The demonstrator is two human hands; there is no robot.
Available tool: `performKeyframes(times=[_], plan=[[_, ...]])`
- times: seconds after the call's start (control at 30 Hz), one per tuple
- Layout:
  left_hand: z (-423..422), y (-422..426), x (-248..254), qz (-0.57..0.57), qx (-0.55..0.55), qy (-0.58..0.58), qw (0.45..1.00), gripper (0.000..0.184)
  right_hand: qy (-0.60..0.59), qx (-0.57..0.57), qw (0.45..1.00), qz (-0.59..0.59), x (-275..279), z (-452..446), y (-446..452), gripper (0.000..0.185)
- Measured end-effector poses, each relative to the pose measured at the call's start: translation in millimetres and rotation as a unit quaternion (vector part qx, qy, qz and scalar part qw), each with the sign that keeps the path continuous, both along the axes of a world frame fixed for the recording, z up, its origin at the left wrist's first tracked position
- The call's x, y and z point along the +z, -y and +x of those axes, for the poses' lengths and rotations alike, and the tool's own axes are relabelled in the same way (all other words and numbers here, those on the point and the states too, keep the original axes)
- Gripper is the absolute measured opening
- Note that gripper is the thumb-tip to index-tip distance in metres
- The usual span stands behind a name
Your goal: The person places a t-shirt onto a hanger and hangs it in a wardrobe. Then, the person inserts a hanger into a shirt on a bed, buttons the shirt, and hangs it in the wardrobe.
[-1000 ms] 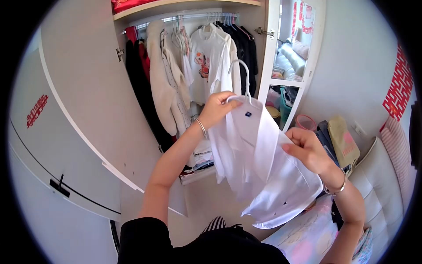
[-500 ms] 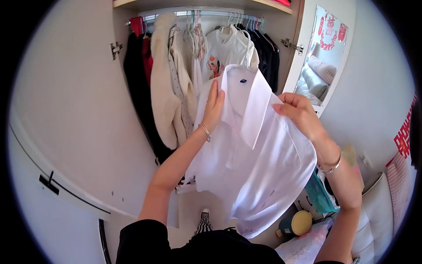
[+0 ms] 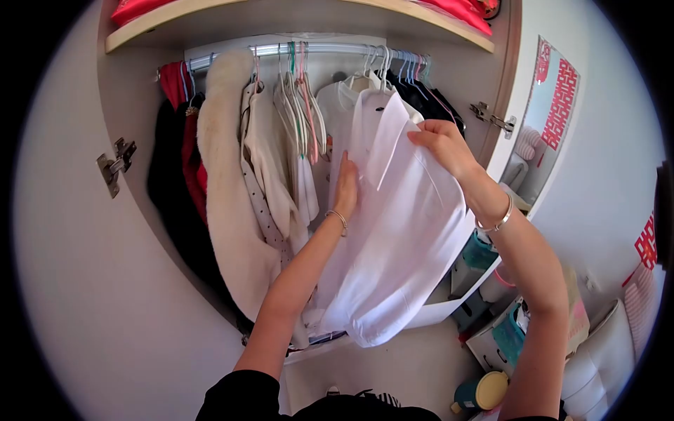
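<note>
A white collared shirt (image 3: 400, 210) hangs on a white hanger (image 3: 384, 77), whose hook reaches up to the metal rod (image 3: 319, 48) of the wardrobe. My right hand (image 3: 444, 146) pinches the cloth at the shirt's shoulder, beside the collar. Lower down, my left hand (image 3: 346, 184) lies against the shirt's front with its fingers stretched out; the tips are partly turned from view. Just behind the shirt hangs a white top (image 3: 335, 102), mostly covered by it.
A cream fluffy coat (image 3: 228, 168), bare hangers (image 3: 298, 105) and dark clothes (image 3: 439, 105) share the rod. A wooden shelf (image 3: 295, 14) juts out above. Wardrobe doors stand open on both sides, a mirror (image 3: 551, 105) on the right one. A yellow-lidded bin (image 3: 491, 389) sits low right.
Both hands and the shirt have moved forward to the wardrobe, and the hanger's hook is now up at the rod. The view has come closer, showing more of the shelf.
</note>
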State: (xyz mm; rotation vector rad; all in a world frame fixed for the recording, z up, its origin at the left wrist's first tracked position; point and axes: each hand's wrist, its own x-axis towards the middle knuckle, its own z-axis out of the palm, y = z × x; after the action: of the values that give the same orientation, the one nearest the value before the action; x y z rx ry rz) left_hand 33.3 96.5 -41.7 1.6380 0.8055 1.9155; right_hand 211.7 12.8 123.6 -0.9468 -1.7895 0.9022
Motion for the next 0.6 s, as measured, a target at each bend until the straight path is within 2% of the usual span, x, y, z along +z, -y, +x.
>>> performKeyframes(times=[0.23,0.43,0.6], plan=[[-21.2,-83.5,0.6,-0.015,0.032,-0.009,0.999,0.061,0.025,0.005,0.995,0.093,23.8,-27.0,-103.9,0.016],[-43.0,-145.3,-0.9,-0.041,0.055,-0.023,0.997,0.063,0.014,0.029,0.996,0.078,59.1,-39.3,-158.8,0.030],[-67.5,-184.0,-27.3,-0.100,0.061,-0.036,0.992,0.065,0.013,0.036,0.999,0.035,62.1,-57.7,-201.8,0.035]])
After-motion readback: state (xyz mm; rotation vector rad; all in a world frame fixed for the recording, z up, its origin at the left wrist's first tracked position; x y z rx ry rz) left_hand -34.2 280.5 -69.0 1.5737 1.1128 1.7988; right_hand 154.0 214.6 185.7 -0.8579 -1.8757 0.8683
